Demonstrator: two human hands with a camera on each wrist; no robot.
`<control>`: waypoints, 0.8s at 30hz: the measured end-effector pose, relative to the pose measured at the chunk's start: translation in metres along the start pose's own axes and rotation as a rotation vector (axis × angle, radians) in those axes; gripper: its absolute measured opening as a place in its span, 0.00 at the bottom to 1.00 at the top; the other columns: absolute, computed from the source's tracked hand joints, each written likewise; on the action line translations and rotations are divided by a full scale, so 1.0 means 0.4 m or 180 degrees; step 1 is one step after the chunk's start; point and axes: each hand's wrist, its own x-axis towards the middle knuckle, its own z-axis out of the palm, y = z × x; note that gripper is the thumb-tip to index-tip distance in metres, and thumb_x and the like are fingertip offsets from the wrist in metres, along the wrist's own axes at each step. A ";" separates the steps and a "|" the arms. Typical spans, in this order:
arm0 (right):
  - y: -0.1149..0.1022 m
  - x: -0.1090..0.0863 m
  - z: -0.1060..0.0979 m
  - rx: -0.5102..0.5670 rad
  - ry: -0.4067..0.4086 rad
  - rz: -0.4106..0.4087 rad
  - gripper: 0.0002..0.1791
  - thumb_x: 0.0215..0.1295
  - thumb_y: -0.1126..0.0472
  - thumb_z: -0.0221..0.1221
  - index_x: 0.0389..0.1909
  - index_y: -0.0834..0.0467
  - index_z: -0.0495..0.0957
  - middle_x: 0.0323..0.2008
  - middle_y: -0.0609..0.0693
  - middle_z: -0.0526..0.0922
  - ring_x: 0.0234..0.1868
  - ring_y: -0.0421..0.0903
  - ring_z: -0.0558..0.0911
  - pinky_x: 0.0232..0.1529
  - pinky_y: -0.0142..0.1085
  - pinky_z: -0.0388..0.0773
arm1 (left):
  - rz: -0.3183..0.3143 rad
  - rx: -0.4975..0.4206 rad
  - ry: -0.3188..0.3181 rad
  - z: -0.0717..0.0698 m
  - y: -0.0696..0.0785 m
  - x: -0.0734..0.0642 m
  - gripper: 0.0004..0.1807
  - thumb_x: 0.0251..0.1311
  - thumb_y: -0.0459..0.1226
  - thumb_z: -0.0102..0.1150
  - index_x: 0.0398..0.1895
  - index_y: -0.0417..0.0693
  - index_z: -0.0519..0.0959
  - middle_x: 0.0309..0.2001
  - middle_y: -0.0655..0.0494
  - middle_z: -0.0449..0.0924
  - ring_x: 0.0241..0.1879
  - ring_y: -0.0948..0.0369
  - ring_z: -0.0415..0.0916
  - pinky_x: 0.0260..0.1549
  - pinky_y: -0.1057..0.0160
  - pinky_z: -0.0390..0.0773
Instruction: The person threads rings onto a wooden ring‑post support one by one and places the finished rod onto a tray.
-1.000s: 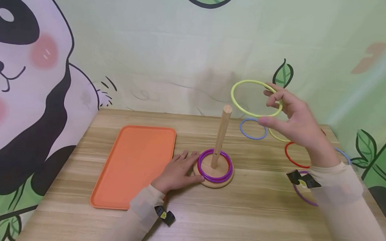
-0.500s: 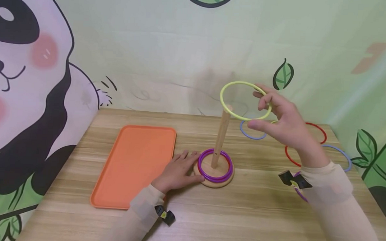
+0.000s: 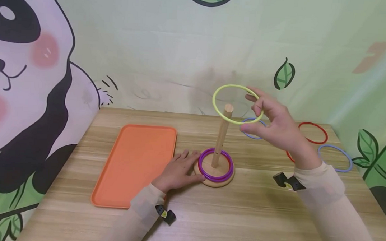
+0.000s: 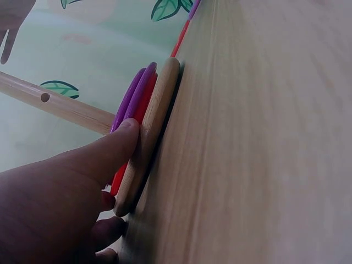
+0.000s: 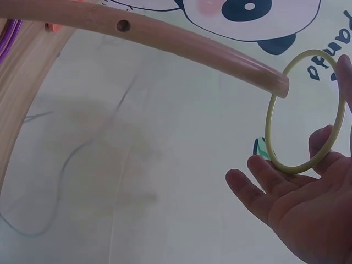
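My right hand (image 3: pixel 277 126) pinches a yellow ring (image 3: pixel 231 86) between thumb and fingers, high over the table. The ring is at the tip of an upright wooden peg (image 3: pixel 222 130); in the head view the tip shows inside its loop. The peg rises from a round wooden base (image 3: pixel 216 184) on the table. Purple rings (image 4: pixel 144 91) and red below them lie around the peg's foot. With fingers spread, my left hand (image 3: pixel 177 172) rests at the base's left side, its thumb (image 4: pixel 127 132) touching the rings at the rim.
An orange tray (image 3: pixel 134 168) lies left of the base. To the right are a red ring (image 3: pixel 326 135), a blue ring (image 3: pixel 352 165) and another red ring (image 3: pixel 289 157) partly behind my right arm. A smaller-looking blue ring (image 3: pixel 252 137) lies behind the peg.
My right hand has carried the yellow ring leftward and slightly down, from right of the peg to its top. The left hand has stayed at the base.
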 end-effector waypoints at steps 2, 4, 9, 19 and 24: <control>0.004 0.001 0.007 0.0011 -0.0010 -0.0045 0.22 0.54 0.78 0.73 0.29 0.65 0.65 0.77 0.56 0.67 0.74 0.53 0.73 0.77 0.48 0.64 | -0.0003 0.0010 -0.0005 0.000 0.000 0.000 0.51 0.66 0.66 0.60 0.85 0.53 0.58 0.82 0.48 0.58 0.83 0.43 0.46 0.80 0.41 0.47; 0.008 0.002 0.013 0.0018 -0.0012 -0.0093 0.23 0.53 0.79 0.73 0.29 0.65 0.65 0.77 0.57 0.67 0.73 0.53 0.74 0.76 0.46 0.65 | -0.0003 0.0018 -0.0005 -0.001 0.000 0.000 0.51 0.66 0.66 0.60 0.85 0.52 0.58 0.82 0.48 0.58 0.83 0.43 0.47 0.80 0.41 0.47; 0.012 0.000 0.023 -0.0025 -0.0032 -0.0092 0.23 0.53 0.79 0.72 0.29 0.64 0.64 0.78 0.58 0.65 0.74 0.58 0.72 0.76 0.47 0.66 | -0.0005 0.0010 -0.0004 -0.004 0.004 -0.001 0.50 0.66 0.65 0.61 0.85 0.52 0.59 0.82 0.47 0.59 0.83 0.43 0.47 0.80 0.41 0.48; 0.026 -0.012 0.040 -0.0103 -0.0038 -0.0004 0.23 0.53 0.76 0.75 0.29 0.62 0.66 0.80 0.58 0.63 0.79 0.62 0.63 0.75 0.64 0.61 | 0.0009 -0.0006 0.0009 -0.003 0.001 -0.001 0.50 0.66 0.65 0.62 0.84 0.52 0.59 0.82 0.47 0.59 0.83 0.42 0.46 0.80 0.41 0.48; 0.044 -0.021 0.049 -0.0135 -0.0058 -0.0027 0.23 0.52 0.75 0.76 0.29 0.61 0.67 0.80 0.57 0.62 0.79 0.62 0.62 0.74 0.65 0.62 | 0.0012 -0.0019 0.0007 -0.002 0.001 -0.001 0.50 0.66 0.65 0.62 0.85 0.53 0.59 0.82 0.47 0.59 0.83 0.42 0.46 0.80 0.40 0.47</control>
